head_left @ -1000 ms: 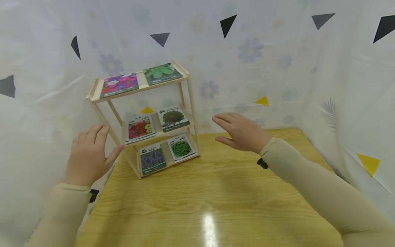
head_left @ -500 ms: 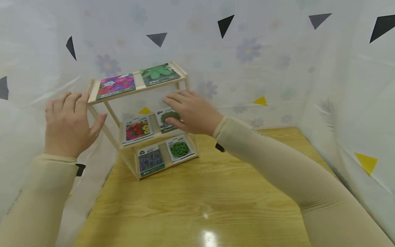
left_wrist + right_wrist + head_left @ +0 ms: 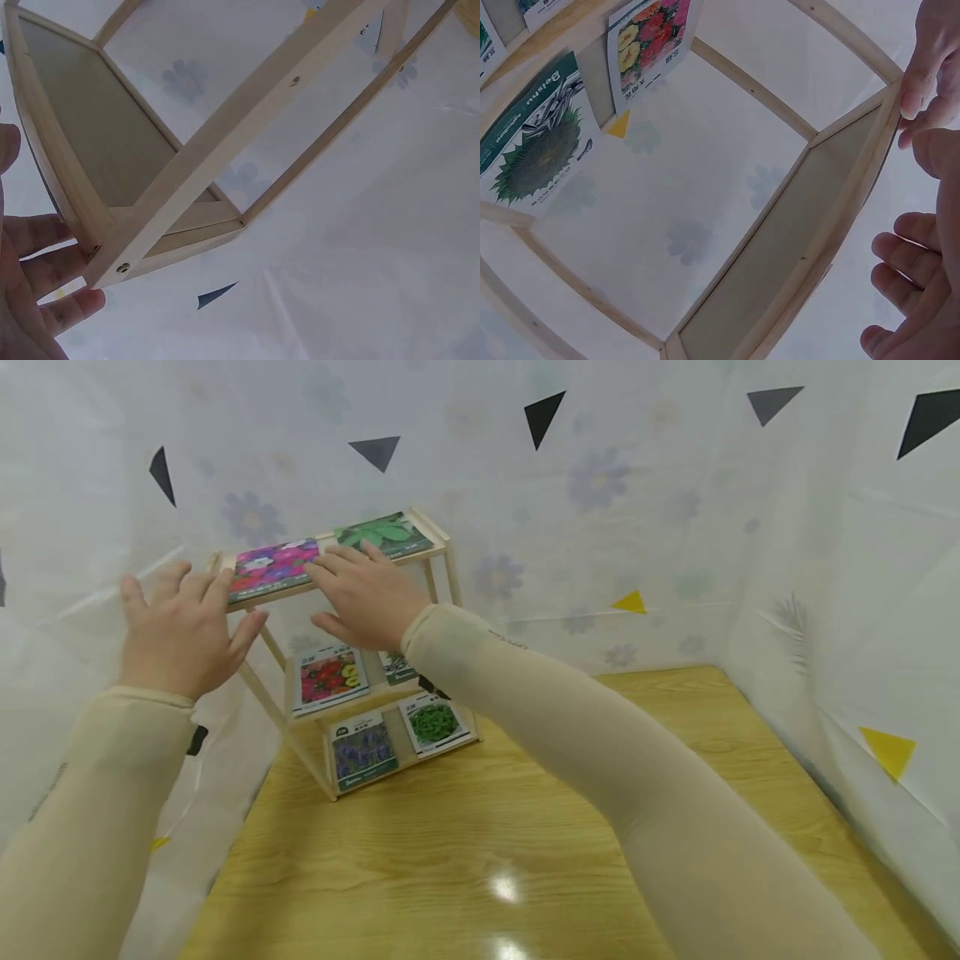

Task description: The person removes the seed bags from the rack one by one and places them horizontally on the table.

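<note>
Where right hand (image 3: 371, 597) overlaps, leaf-print packet (image 3: 396, 534) partly hidden, contact unclear

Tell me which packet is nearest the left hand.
The pink-and-purple flower packet at the left end of the top shelf: it lies right beside the left hand; the other five are farther off.

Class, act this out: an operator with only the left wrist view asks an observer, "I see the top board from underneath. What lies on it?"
Observer: Two packets lie on the top board: a pink flower packet and a green leaf packet.
Operator: Where is the right hand?
Observer: By the front of that board, holding nothing.
Operator: And the bottom level?
Observer: A purple flower packet and a bushy plant packet, side by side.
</note>
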Tool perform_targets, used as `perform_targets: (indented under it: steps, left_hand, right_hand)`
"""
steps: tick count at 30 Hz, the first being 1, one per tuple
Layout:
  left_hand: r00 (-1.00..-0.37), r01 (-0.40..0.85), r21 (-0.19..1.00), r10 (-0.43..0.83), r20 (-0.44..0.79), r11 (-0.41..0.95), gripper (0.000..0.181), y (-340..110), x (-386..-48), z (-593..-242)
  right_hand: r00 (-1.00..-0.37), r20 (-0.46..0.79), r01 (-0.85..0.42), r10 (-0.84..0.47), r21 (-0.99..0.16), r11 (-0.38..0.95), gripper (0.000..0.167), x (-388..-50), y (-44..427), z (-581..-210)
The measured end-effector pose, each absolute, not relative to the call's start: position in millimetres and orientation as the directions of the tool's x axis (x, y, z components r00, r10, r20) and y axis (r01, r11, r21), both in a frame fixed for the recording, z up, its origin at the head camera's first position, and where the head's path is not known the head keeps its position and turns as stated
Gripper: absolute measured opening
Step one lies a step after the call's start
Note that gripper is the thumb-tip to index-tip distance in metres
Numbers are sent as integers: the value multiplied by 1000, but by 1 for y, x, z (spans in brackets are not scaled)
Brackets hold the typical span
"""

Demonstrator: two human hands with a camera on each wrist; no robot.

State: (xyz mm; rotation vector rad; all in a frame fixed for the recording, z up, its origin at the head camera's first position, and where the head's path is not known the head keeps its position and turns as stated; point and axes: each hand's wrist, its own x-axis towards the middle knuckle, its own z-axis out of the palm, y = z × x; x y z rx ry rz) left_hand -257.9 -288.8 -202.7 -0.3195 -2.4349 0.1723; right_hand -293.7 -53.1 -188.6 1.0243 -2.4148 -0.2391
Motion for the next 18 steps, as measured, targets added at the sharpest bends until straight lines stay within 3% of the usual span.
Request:
perform_targets:
  steps: [8,14,18]
  left_hand:
    - [-792,160,-234,266,550,959,54,-292,-259,-200]
    - [-783,163,-244,275,558,956,46,-294,-258,-201]
    - [-751,178,-249,295,591,952,42,-295,-258,-202]
  right_hand:
    - [-683,290,-574,-670,354,739,67,-302,-75,-186]
    - [-688,250,-582,-681,371,724,61,-304,-81,-191]
    - [-667,289,-587,-687,363,723,56,-304,-80,-193]
